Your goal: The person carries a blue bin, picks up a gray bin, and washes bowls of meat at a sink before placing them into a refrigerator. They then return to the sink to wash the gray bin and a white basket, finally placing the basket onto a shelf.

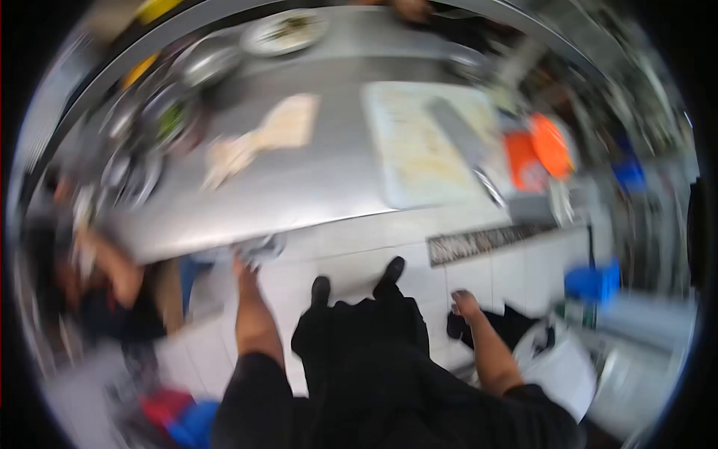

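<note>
My left hand [245,268] is low in front of the steel table [314,191], its fingers at the near side of a shiny, bowl-like thing [263,245]. Blur hides the exact kind of that thing, but the hand seems to grip its edge. Over the floor to the right hangs my right hand [465,303], fingers loosely bent and apart, with nothing visible in it. On the table a large knife [456,131] lies across a white cutting board [400,150]. Left of the board are a pale cloth or glove-like piece [232,156] and a flat beige piece [290,121].
Metal bowls stand along the table's left side, one with something green [172,120]. A white plate [284,34] with food is at the back. Orange containers [527,157] stand right of the board. Another person's arm [116,269] is at far left; a white bin [557,367] stands at right.
</note>
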Available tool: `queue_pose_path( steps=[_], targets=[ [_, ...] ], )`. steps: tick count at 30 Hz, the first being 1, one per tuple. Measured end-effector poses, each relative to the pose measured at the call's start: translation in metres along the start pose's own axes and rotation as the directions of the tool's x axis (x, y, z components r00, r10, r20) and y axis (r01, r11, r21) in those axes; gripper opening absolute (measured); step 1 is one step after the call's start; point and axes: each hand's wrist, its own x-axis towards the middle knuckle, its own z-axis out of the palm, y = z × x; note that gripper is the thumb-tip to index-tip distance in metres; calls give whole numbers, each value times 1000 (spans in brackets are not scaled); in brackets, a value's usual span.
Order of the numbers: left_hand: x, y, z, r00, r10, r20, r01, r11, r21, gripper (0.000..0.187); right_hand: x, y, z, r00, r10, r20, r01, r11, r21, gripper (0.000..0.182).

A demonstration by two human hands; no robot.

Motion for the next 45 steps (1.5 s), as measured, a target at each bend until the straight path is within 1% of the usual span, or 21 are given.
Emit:
queue_pose_path(
  steps=[2, 4, 5, 6, 7, 8, 9, 10, 12, 13, 16, 18, 22, 26, 28, 31, 32, 35, 38, 41, 45],
  targets=[
    [111, -20, -47, 943, 8, 333, 26, 995, -96, 69, -34, 9, 28, 997, -66, -47, 51, 962, -267, 41],
    [24, 28, 18, 996, -84, -1, 83, 991, 105, 69, -65, 16, 60, 987, -78, -140, 11, 905, -424, 40],
    [75, 17, 4, 985, -158, 70, 148, 979, 139, 59, -87, -5, 74, 990, 53, -133, -102, 913, -395, 47],
    [131, 1, -12, 998, 55, 16, -57, 910, 411, 56, -83, -10, 89, 990, 134, 35, -101, 874, -476, 50],
    [97, 0, -13, 965, 262, 4, -217, 793, 569, 54, -94, -23, 103, 985, 150, 89, -88, 868, -488, 53],
    [86, -2, -20, 914, 388, 116, -277, 389, 879, 53, -112, -52, 123, 988, 80, 132, -3, 867, -499, 54],
    [84, -9, -33, 855, 461, 236, -215, -98, 972, 52, -116, -67, 135, 995, 29, 97, 17, 894, -449, 54],
    [68, -12, -46, 851, 469, 235, -221, -87, 972, 51, -119, -75, 146, 998, -21, 58, 42, 915, -402, 54],
    [35, -23, -62, 928, 356, 110, -277, 463, 842, 50, -134, -96, 152, 998, -68, 8, 67, 939, -338, 54],
    [20, -27, -72, 951, 293, 101, -272, 632, 726, 50, -139, -109, 154, 996, -90, 8, 88, 945, -315, 54],
    [-22, -36, -102, 976, 160, 144, -211, 850, 482, 49, -124, -116, 174, 999, -48, 22, 51, 983, -179, 53],
    [-49, -44, -127, 974, 116, 194, -188, 891, 413, 48, -131, -141, 174, 978, 125, 165, -136, 989, 62, 52],
    [-97, -47, -174, 960, 134, 247, -209, 928, 309, 48, -104, -161, 213, 968, 60, 243, -68, 997, 26, 54],
    [-130, -34, -209, 937, 181, 299, -256, 937, 237, 48, -83, -160, 231, 956, 188, 225, -248, 928, 279, 59],
    [-144, -25, -219, 919, 189, 346, -273, 938, 214, 48, -64, -124, 247, 939, 261, 225, -340, 810, 478, 57],
    [-134, -24, -220, 946, 93, 309, -234, 857, 459, 62, -35, -42, 281, 892, 231, 389, -448, 333, 830, 55],
    [-142, -26, -205, 940, 51, 338, -216, 856, 470, 61, -82, -73, 243, 898, 216, 383, -405, 62, 912, 58],
    [-163, -47, -148, 889, 31, 456, -260, 854, 450, 59, -114, -79, 213, 978, -68, 198, -209, -275, 939, 53],
    [-198, -61, -92, 868, -33, 495, -257, 823, 506, 57, -124, -46, 169, 990, -108, 92, -117, -255, 960, 46],
    [-234, -83, -23, 845, -103, 524, -231, 814, 533, 58, -150, -39, 87, 994, 54, -95, 103, -168, 980, 41],
    [-298, -124, 74, 750, -190, 633, -239, 815, 528, 58, -200, -22, -28, 946, 120, -300, 319, -207, 925, 38]
  ],
)
